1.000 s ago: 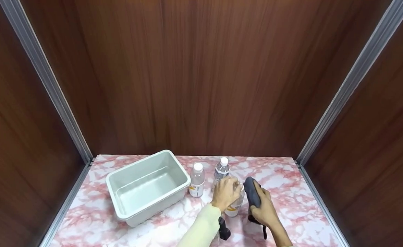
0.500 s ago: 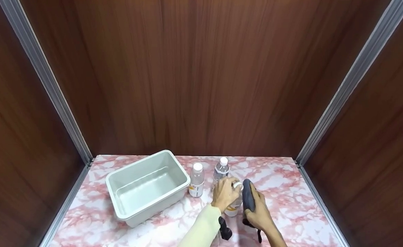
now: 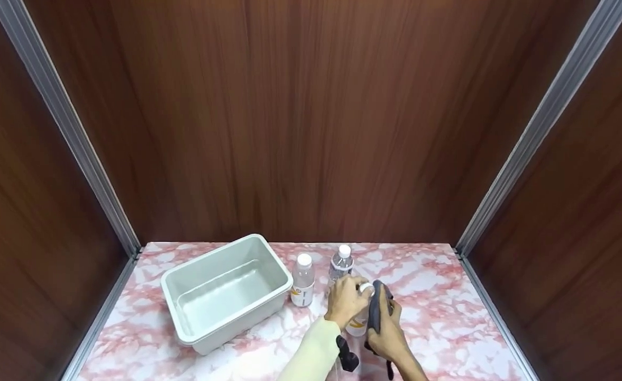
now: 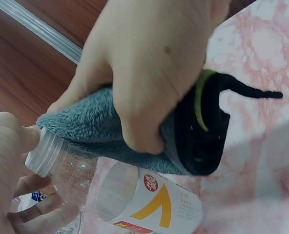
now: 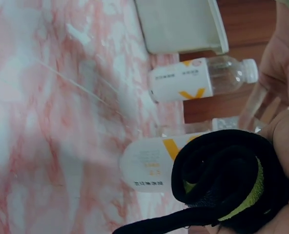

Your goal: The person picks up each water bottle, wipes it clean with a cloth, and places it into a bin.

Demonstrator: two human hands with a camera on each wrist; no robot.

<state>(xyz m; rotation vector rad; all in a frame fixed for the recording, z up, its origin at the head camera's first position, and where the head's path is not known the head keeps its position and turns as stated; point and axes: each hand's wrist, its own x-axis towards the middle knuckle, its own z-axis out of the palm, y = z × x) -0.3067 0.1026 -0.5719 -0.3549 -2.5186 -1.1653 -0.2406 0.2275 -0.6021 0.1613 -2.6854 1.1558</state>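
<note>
My left hand [image 3: 345, 302] pinches the white-capped neck of a clear plastic bottle [image 3: 357, 324] with a white label and yellow mark. In the left wrist view the bottle neck [image 4: 48, 153] sits between thumb and fingers. My right hand [image 3: 389, 334] grips a rolled grey fleece cloth [image 3: 376, 309], held along the bottle's right side. Its end touches the bottle near the neck. Seen from the right wrist, the cloth roll [image 5: 227, 180] shows a black edge, a green strip and a dangling cord, and covers part of the bottle. The cap is mostly hidden by my fingers.
Behind my left hand stands another clear bottle [image 3: 341, 264]. A third bottle [image 3: 303, 283] is upright beside the pale grey bin [image 3: 231, 338] on the left. Brown wood-grain walls [image 3: 311, 132] close in the pink marbled table [image 3: 438, 312] on three sides.
My right hand has moved left with the rolled cloth, bringing it from beside the bottle up against it. My left hand stays at the bottle's top.
</note>
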